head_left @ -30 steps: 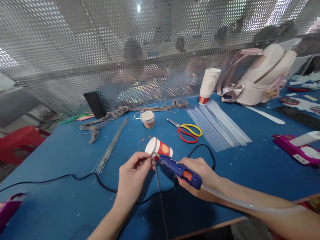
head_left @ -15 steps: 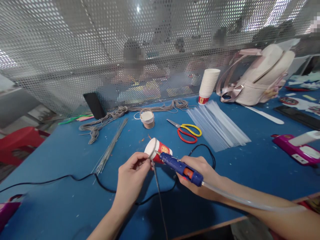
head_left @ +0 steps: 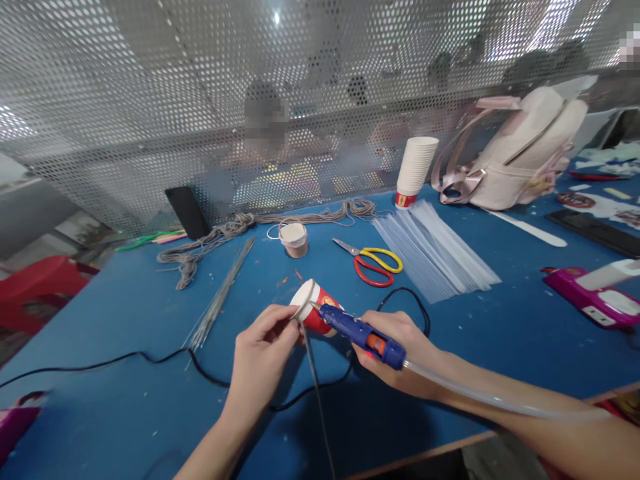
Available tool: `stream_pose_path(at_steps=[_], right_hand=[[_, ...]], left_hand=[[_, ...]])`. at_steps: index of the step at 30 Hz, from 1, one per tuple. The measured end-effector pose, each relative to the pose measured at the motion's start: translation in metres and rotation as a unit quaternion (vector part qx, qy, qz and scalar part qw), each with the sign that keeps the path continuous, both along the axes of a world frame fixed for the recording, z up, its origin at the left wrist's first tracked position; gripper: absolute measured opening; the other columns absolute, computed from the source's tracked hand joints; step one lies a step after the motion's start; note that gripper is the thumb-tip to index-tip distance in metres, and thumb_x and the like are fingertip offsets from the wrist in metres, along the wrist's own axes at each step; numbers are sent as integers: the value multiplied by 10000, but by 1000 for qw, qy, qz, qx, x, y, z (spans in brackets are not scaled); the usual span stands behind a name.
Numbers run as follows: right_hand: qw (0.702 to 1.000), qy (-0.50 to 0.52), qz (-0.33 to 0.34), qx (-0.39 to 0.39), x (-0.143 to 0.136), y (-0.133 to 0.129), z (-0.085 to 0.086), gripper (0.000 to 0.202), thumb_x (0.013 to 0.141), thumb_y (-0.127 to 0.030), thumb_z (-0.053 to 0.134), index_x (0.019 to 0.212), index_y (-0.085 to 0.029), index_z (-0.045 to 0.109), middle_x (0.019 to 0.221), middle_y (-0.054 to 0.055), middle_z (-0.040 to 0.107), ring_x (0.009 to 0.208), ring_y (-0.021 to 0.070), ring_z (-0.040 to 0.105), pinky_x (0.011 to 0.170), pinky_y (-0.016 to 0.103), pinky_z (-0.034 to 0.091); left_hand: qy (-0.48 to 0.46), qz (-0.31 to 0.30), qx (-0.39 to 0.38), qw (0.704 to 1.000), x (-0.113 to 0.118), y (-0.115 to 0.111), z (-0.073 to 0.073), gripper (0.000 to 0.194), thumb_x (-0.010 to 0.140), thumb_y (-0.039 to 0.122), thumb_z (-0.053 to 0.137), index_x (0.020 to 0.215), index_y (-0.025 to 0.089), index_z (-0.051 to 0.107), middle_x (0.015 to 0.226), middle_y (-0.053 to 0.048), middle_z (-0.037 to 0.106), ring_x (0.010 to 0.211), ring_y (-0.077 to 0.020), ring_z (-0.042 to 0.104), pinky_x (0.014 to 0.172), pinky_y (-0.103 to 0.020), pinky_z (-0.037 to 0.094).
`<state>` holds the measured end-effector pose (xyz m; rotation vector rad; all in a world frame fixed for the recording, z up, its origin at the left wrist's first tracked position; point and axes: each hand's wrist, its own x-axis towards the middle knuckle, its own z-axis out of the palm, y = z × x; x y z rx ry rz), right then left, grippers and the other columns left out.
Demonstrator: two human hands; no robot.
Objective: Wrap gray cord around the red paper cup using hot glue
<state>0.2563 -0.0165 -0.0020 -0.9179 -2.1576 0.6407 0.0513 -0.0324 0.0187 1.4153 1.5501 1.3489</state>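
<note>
Between thumb and fingers, my left hand point(head_left: 267, 343) pinches the rim area of a red and white paper cup point(head_left: 320, 319), tilted on its side. A grey cord point(head_left: 316, 387) runs around the cup near its rim and trails down toward the table's front edge. My right hand point(head_left: 393, 347) is wrapped round a blue glue gun point(head_left: 357, 331), its nozzle at the cup beside the cord. A long clear glue stick point(head_left: 480, 395) sticks out of the gun's back end. Some of my right fingers are hidden behind the gun.
Scissors point(head_left: 373, 263), a small cord-wrapped cup point(head_left: 294, 240), grey cord bundles point(head_left: 215, 243) and thin wires point(head_left: 223, 293) lie beyond my hands. Clear sticks point(head_left: 435, 250), stacked cups point(head_left: 416, 172) and a backpack point(head_left: 520, 157) are at right. A black cable point(head_left: 200, 370) crosses the table.
The cup has turned slightly in my left hand, its base tipping downward. The glue gun stays almost in place at the cord.
</note>
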Motion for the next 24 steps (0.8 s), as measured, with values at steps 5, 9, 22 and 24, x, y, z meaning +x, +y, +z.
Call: stream_pose_path(at_steps=[5,9,22,24], right_hand=[[1000,-3,13,9,0,-2,1,70,777,-216,534,734,-199,481,623,-7,583,524,121,543,519,223,372],[1000,-3,17,8,0,-2,0,57,776,-216,527,739,-198,487,623,-5,588,531,125,550,525,225,374],[1000,2,19,0,1,-3,2,53,777,-218,516,736,-185,511,621,7,591,527,131,546,518,235,371],[1000,-1,23,0,1,-3,1,46,774,-217,518,745,-182,519,639,14,605,539,135,557,528,238,374]], left_hand=[[12,-8,-4,1000,-1,0,2,110,713,243,629,731,182,719,658,1,645,565,-128,587,540,-223,466],[16,-11,-5,1000,-2,-1,1,115,726,243,625,744,185,723,669,1,645,560,-124,585,547,-225,466],[16,-17,-5,1000,-4,0,0,106,729,232,617,712,180,708,666,8,617,557,-116,576,551,-225,457],[20,-20,-3,1000,-4,0,0,107,734,229,614,717,181,707,665,9,618,558,-114,574,552,-224,455]])
